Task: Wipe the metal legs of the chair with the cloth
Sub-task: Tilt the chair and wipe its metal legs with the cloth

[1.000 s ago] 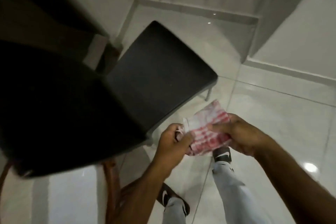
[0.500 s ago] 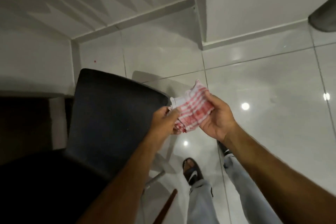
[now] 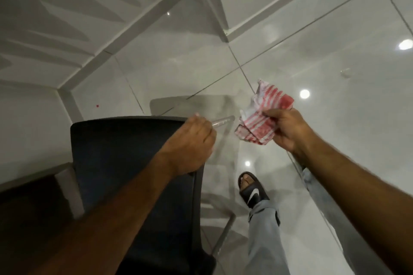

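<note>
**One cloth aloft, one hand on the chair**

The right hand (image 3: 288, 129) pinches a single crumpled red-and-white cloth (image 3: 261, 116) above the floor (image 3: 335, 51). The left hand (image 3: 190, 143) clasps the black chair (image 3: 125, 163) at its seat corner; two metal legs (image 3: 222, 121) show (both blurred), slanting toward the floor.

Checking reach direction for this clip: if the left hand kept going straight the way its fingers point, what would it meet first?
Probably the metal chair leg just past the left hand, which rests on the chair seat; depth is unclear, so the cloth may lie farther along.
</note>
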The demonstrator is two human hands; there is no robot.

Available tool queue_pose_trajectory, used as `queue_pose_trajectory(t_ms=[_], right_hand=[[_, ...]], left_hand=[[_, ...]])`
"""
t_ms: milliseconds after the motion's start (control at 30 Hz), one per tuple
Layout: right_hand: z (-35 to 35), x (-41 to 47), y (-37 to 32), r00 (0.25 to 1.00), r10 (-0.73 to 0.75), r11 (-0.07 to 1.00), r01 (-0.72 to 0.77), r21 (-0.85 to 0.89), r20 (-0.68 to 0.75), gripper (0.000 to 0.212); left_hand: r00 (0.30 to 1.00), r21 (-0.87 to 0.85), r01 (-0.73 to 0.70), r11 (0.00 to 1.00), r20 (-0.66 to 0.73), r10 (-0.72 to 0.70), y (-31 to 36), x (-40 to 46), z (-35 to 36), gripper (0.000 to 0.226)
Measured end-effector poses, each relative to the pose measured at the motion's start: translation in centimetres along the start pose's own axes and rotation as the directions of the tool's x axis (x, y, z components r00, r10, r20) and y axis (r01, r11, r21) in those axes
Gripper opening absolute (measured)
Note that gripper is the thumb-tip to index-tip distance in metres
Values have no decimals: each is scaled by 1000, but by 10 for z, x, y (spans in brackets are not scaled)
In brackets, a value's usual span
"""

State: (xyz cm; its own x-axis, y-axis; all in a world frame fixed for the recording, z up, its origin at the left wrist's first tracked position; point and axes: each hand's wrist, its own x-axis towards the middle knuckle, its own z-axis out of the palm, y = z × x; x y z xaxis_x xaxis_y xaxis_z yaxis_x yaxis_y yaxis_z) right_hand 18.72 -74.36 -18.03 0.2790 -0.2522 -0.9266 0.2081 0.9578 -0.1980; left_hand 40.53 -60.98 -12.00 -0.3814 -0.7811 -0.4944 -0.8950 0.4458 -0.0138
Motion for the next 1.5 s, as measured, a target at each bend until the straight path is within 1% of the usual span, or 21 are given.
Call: queue_pose_trajectory(t_ms=[33,100,167,267,333,400,500,567,700,767,833,867,1000,1067,1167,1200,1267,1300,1367,1433,1500], right_hand=[[-7,4,2,999,-15,1000,15,0,-32,23],[-18,13,9,995,-41,999,41,-5,-93,24],[-27,17,19,989,-81,995,73,-69,-121,31],[-27,19,38,981,-160,966,132,-222,-111,42],[-18,27,54,972,-225,923,189,-336,-71,51],[-6,40,76,940,-342,829,290,-479,-23,67],[11,56,104,886,-464,727,379,-573,-3,63],[24,62,114,856,-516,684,438,-583,37,60],[35,76,133,810,-580,624,510,-592,88,68],[37,77,141,810,-552,588,546,-597,197,69],[44,72,149,796,-478,588,605,-537,372,49],[52,71,152,773,-509,573,633,-521,379,46],[68,99,191,777,-565,627,623,-469,277,69],[71,123,204,711,-658,516,665,-540,247,53],[75,160,217,386,-903,218,789,-574,187,34],[75,171,218,317,-934,172,803,-570,164,38],[69,190,220,275,-952,149,795,-588,131,52],[65,198,221,277,-953,146,777,-612,125,50],[52,213,223,356,-924,189,746,-638,143,36],[33,223,216,522,-830,270,683,-679,196,39],[21,222,192,715,-652,342,573,-745,250,46]], left_hand=[[980,47,-190,981,65,186,-8,0,9,46],[897,62,-441,896,58,437,-23,3,20,49],[815,42,-579,814,1,580,-34,11,26,57],[708,-23,-703,711,70,702,-43,24,29,70],[691,-74,-714,696,81,718,-45,28,30,73],[713,-68,-698,713,25,701,-46,29,33,71],[758,4,-648,762,-92,645,-46,23,36,75],[784,31,-611,791,-113,611,-47,23,32,82],[799,2,-601,799,-21,601,-47,26,26,79],[802,-37,-597,802,-26,596,-46,27,26,72],[819,-83,-573,815,-78,568,-45,27,27,61],[829,-113,-559,821,-102,551,-45,26,28,54],[853,-146,-523,840,-102,513,-43,26,27,41],[858,-163,-514,842,-94,505,-43,26,27,39],[860,-162,-509,846,-50,508,-43,27,25,39],[863,-158,-503,850,-36,504,-43,26,25,40],[869,-164,-492,855,-29,494,-41,26,24,42],[871,-167,-487,857,-24,491,-41,26,24,43],[872,-181,-482,857,-3,490,-40,26,23,43],[871,-196,-475,858,33,490,-40,26,21,44],[866,-203,-472,858,72,494,-40,27,18,44]])
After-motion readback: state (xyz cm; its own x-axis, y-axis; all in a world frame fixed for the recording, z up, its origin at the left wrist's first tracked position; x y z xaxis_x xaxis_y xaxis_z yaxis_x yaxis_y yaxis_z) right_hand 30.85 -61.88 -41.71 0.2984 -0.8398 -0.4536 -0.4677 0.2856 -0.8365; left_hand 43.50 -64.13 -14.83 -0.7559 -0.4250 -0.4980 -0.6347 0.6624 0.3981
